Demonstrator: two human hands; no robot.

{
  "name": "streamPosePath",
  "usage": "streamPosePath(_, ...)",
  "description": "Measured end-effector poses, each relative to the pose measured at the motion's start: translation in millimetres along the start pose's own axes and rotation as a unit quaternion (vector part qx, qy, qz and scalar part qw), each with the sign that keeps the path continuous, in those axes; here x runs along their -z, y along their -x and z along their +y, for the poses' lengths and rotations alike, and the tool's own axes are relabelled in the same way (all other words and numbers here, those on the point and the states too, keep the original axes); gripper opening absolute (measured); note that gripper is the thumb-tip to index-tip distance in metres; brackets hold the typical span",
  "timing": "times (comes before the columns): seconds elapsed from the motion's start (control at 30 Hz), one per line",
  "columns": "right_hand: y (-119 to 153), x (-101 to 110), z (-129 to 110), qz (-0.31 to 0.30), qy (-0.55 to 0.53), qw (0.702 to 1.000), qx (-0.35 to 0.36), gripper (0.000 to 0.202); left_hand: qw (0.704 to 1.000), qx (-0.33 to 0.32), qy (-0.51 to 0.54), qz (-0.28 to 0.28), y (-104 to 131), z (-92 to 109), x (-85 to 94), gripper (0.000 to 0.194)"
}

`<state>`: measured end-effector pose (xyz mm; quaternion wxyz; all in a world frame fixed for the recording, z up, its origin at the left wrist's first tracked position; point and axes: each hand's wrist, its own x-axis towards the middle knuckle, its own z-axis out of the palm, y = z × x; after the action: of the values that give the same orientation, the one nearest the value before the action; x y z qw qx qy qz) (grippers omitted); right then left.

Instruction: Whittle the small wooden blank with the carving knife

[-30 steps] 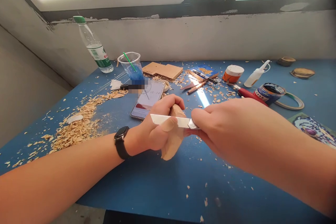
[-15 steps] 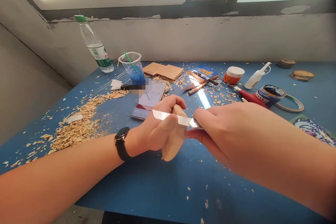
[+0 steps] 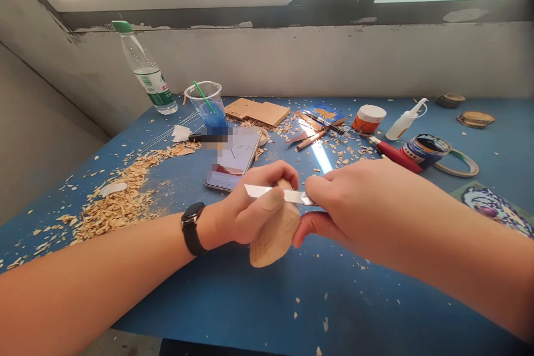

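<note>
Your left hand (image 3: 254, 214) grips the wood (image 3: 273, 242) just beside your right hand (image 3: 348, 194), which holds the knife (image 3: 294, 196). Take thin, shallow strokes, easing off if the knife catches the grain.

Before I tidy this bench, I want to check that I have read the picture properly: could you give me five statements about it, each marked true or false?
1. The left hand holds a piece of wood. True.
2. The right hand is holding nothing. False: it grips a knife.
3. The watch is on the right wrist. False: it is on the left wrist.
4. A green stick leans in the plastic cup. True.
5. The bottle lies on its side. False: it stands on the blue table, its green cap on.
</note>
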<state>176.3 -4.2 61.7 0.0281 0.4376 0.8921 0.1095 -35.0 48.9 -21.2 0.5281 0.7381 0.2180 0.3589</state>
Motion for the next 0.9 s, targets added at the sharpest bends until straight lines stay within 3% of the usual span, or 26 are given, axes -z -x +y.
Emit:
streamPosePath(0.13,0.7,2.6,-1.6,-0.015,0.000,0.999,-0.030,0.038,1.000,0.012,0.013,0.010,2.0,0.2,1.3,0.053)
streamPosePath(0.37,12.3,3.2,-4.5,0.059,-0.071,0.995,-0.025,0.041,0.999,-0.008,-0.011,0.041,-2.0,-6.0,0.2,0.065)
streamPosePath(0.63,7.8,-1.5,-10.2,0.061,-0.057,0.996,0.003,0.023,0.995,-0.008,-0.067,0.072,0.5,-4.1,-0.6,0.075)
streamPosePath(0.9,0.6,-0.9,-8.5,-0.044,0.007,0.998,-0.035,0.015,0.996,-0.011,-0.059,0.074,-2.8,-5.5,3.3,0.062)
